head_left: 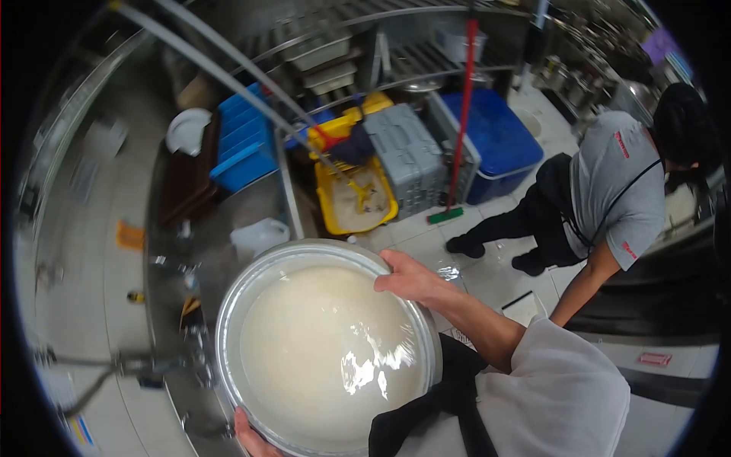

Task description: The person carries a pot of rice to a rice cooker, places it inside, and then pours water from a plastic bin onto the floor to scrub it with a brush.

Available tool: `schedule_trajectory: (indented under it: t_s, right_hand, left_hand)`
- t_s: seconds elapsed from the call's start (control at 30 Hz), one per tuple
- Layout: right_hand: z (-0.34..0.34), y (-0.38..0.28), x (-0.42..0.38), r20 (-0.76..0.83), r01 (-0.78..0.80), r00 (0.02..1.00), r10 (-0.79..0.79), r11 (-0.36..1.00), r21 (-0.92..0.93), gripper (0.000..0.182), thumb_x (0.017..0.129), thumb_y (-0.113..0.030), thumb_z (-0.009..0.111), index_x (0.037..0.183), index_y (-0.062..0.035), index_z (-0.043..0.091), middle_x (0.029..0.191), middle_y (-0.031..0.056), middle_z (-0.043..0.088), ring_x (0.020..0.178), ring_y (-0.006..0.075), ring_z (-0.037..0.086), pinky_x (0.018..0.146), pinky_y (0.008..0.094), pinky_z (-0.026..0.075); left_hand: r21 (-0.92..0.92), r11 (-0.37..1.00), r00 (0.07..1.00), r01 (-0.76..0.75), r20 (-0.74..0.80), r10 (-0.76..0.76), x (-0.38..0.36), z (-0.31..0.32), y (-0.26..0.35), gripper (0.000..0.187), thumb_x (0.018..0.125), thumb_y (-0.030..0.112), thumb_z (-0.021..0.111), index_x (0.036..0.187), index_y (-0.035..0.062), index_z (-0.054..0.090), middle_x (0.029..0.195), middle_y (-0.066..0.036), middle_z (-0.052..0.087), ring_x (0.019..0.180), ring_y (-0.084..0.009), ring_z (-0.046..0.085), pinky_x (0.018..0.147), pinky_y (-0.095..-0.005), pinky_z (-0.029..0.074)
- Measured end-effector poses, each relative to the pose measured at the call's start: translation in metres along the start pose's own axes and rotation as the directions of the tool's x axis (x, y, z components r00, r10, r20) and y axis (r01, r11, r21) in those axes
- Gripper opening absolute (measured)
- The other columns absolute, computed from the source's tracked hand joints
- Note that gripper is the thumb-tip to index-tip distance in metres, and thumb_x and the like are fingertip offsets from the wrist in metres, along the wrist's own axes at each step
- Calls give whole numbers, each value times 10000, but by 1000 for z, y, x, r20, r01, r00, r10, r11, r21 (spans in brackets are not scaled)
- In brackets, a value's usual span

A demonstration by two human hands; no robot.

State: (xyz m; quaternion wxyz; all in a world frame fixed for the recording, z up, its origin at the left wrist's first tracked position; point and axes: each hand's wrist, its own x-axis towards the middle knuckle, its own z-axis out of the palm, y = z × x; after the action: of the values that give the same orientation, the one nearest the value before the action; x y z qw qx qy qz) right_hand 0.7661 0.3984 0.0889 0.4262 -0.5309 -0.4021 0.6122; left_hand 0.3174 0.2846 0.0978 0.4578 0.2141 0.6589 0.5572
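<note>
A large round metal pot is held in front of me over the edge of the sink counter. Pale rice in water covers its inside, and light glints off the wet surface. My right hand grips the far right rim, its thumb over the edge and the other fingers mostly hidden. At the lower left, my left hand holds the rim, only partly visible. The pot tilts slightly in this slanted view.
A metal sink with a faucet runs along the left. Beyond the pot stand a yellow mop bucket, grey crate and blue-lidded bin. A co-worker bends at the right. A green-headed broom stands on the tiles.
</note>
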Motion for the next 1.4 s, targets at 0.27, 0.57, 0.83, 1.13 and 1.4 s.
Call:
schedule_trajectory:
  t_s: [0.27,0.57,0.83,1.13,1.4]
  right_hand:
    - [-187,2,-34,-298,49,954,-40,999,22,395,751,-113,596,1095,69,530,996,175,612,936,229,593,823,339,461]
    - [-425,13,-99,-688,-20,719,100,992,124,359,757,-108,615,1083,26,548,937,107,611,876,179,591,792,309,473]
    - [-592,23,-180,-901,70,375,218,963,262,386,759,-52,615,1125,46,541,993,134,619,925,188,592,836,309,466]
    - [-792,5,-312,-978,324,79,190,923,206,389,837,-83,631,1178,62,512,1034,176,624,921,217,625,822,335,505]
    - [-960,-31,-399,-972,428,-140,190,896,113,254,891,-126,635,1074,32,558,969,103,635,845,145,625,747,284,521]
  left_hand:
    - [160,986,960,-55,280,8,25,220,-4,450,932,312,552,1240,-15,547,1163,-129,610,1011,-265,598,873,-378,490]
    - [229,968,759,-105,647,-71,6,560,-80,246,961,196,548,1102,3,602,1006,-81,648,885,-177,614,793,-294,489]
    - [293,948,377,-126,898,-227,-94,844,-146,216,989,214,512,1006,16,596,920,-52,643,807,-135,600,742,-259,479]
    - [243,919,23,-311,968,-248,-323,1132,-187,231,955,183,528,985,-25,623,900,-50,652,783,-134,603,724,-266,469]
    - [294,919,-226,-261,907,-354,-517,1358,-250,217,947,169,526,978,-22,626,888,-53,649,783,-133,603,723,-262,466]
